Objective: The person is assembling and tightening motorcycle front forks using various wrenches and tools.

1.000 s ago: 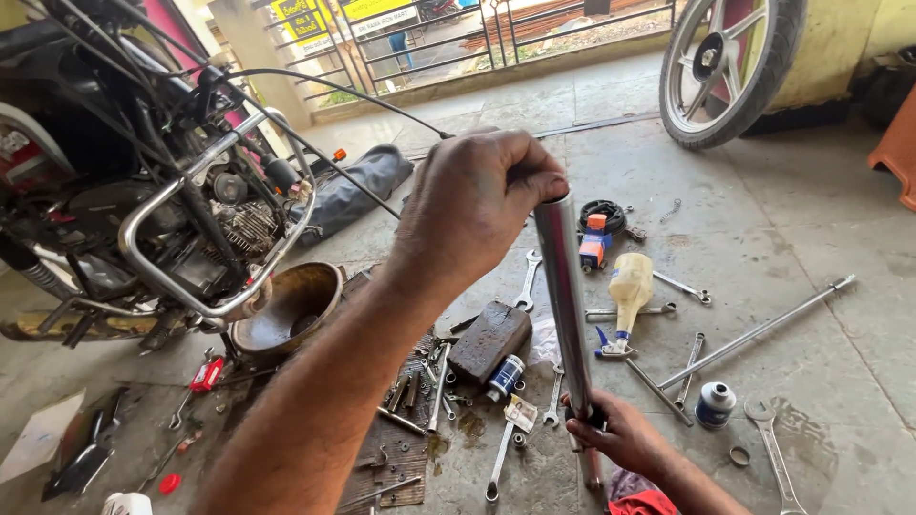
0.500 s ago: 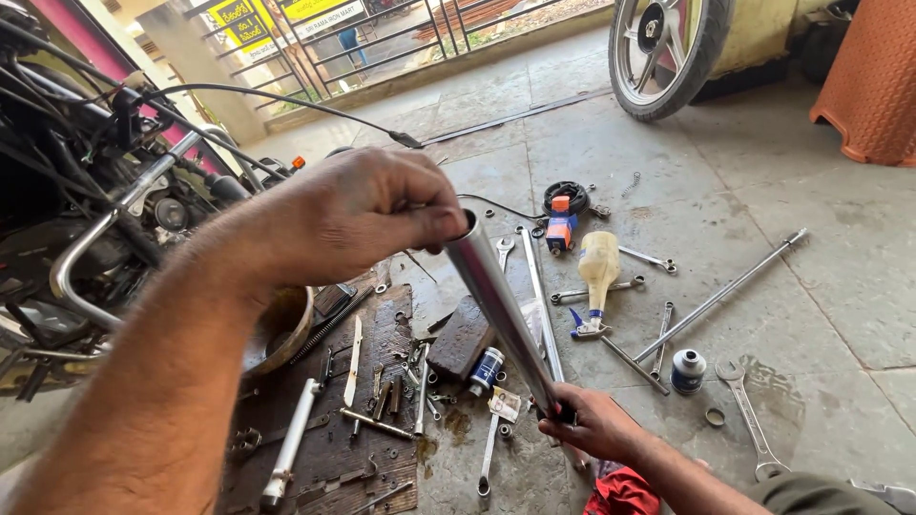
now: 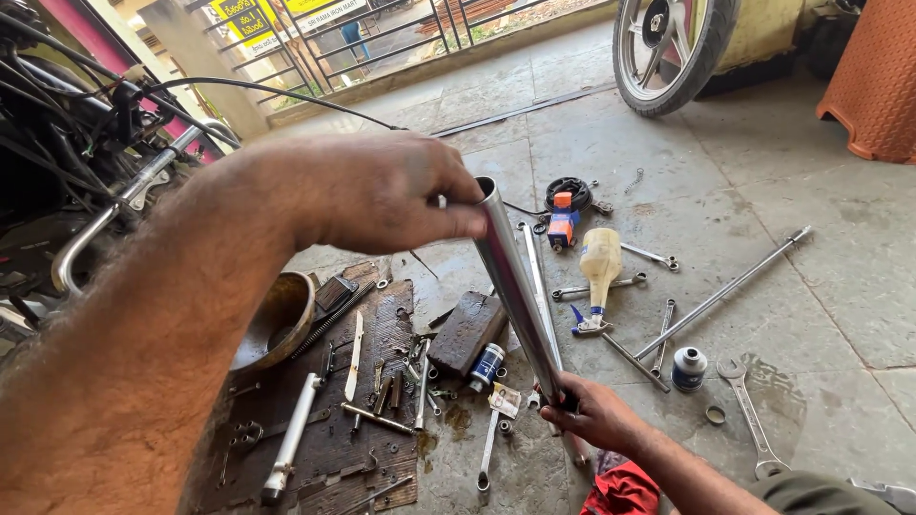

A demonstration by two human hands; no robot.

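Observation:
A long chrome tube [image 3: 515, 286] stands tilted, its open top end leaning left and its lower end near the floor. My left hand [image 3: 382, 195] closes its fingers on the tube's top end. My right hand [image 3: 596, 415] grips the tube low down, just above a red cloth [image 3: 625, 491]. Several spanners and small parts lie on the concrete floor around the tube.
A motorcycle [image 3: 86, 172] stands at the left, with a metal bowl [image 3: 277, 319] and a dark mat [image 3: 372, 381] of tools beside it. A cream bottle [image 3: 599, 262], a long rod [image 3: 725, 291], a small can [image 3: 689, 367] and a wrench [image 3: 749, 410] lie to the right. A wheel [image 3: 668, 48] and an orange stool [image 3: 873, 86] stand behind.
The tube has tilted from nearly upright to leaning left at the top. My left hand stayed on its top end, my right hand on its lower part.

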